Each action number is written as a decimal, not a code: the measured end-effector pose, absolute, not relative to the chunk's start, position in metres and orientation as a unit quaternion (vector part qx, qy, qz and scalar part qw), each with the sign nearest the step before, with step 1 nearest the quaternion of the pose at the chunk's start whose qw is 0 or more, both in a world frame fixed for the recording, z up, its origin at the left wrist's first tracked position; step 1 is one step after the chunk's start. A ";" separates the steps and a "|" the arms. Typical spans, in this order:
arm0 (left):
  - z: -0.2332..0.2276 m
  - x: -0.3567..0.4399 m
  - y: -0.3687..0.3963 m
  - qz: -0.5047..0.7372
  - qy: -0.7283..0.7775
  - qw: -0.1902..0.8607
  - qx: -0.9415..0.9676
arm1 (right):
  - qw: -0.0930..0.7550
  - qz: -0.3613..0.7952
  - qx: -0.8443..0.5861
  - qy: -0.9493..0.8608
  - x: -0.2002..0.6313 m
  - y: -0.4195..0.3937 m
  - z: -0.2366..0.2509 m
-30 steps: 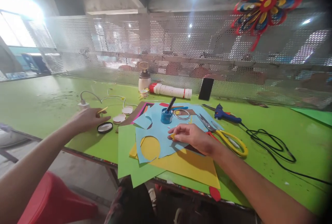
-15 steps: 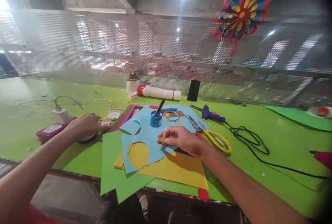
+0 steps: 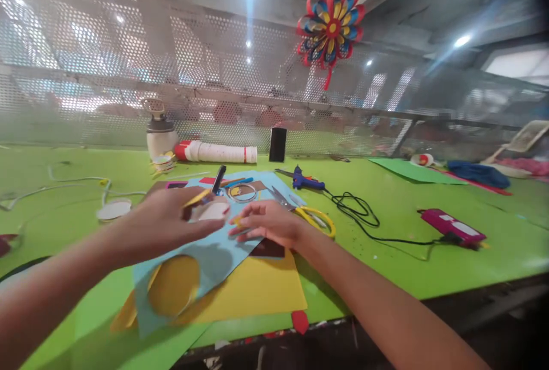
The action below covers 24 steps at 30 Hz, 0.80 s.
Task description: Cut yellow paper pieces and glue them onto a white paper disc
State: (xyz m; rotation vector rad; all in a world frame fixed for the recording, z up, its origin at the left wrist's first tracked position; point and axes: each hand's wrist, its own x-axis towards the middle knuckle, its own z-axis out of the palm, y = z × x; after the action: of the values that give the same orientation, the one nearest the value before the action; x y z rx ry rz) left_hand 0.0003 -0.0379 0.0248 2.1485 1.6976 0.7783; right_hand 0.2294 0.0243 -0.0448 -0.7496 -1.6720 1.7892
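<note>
Over the light-blue paper [image 3: 206, 250], my left hand [image 3: 158, 218] grips a small white round paper piece [image 3: 213, 210] with a yellow part along it; motion blurs its shape. Close beside it, my right hand [image 3: 272, 221] pinches a tiny yellow paper piece [image 3: 238, 221] between thumb and fingers. Yellow-handled scissors [image 3: 317, 218] lie just right of that hand. A round hole in the blue paper shows a yellow circle [image 3: 178, 284] beneath. Behind my left hand, the jar with a dark marker-like stick [image 3: 218, 178] is mostly hidden.
Yellow paper [image 3: 257, 290] and green paper [image 3: 107, 313] lie at the front edge. Farther back are a bottle [image 3: 160, 141], a white tube [image 3: 221, 152], a phone [image 3: 278, 144] and a blue glue gun [image 3: 306, 180]. The glue gun's black cord [image 3: 360, 215] runs to a magenta box [image 3: 452, 227].
My left hand has picked the white round piece up from the table's left and brought it over the blue paper to my right hand. The view has turned right.
</note>
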 end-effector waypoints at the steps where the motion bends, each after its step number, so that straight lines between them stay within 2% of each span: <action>1: 0.024 0.021 -0.035 0.225 0.584 0.135 0.768 | 0.300 0.669 -0.282 -0.618 0.235 0.028 -0.041; 6: -0.010 0.052 -0.019 0.142 0.591 0.104 0.787 | 0.374 0.643 -0.299 -0.598 0.267 0.039 -0.019; 10: -0.036 0.046 -0.015 0.100 0.617 0.073 0.777 | 0.343 0.622 -0.303 -0.635 0.271 0.029 -0.007; 15: -0.044 0.048 -0.013 0.072 0.610 0.049 0.787 | 0.283 0.554 -0.343 -0.704 0.257 0.021 -0.012; 17: -0.042 0.047 -0.012 0.069 0.619 0.073 0.779 | 0.276 0.560 -0.351 -0.698 0.255 0.023 -0.015; 21: -0.033 0.035 -0.009 0.073 0.611 0.207 0.760 | 0.299 0.574 -0.353 -0.676 0.258 0.027 -0.016; 24: -0.029 0.026 -0.005 0.090 0.575 0.270 0.767 | 0.312 0.585 -0.356 -0.658 0.262 0.030 -0.017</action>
State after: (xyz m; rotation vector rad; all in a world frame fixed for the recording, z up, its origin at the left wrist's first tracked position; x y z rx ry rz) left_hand 0.0261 -0.0048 -0.0286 2.0670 1.5490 0.2430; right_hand 0.2618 0.0302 -0.0166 -0.9397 -1.7361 1.5449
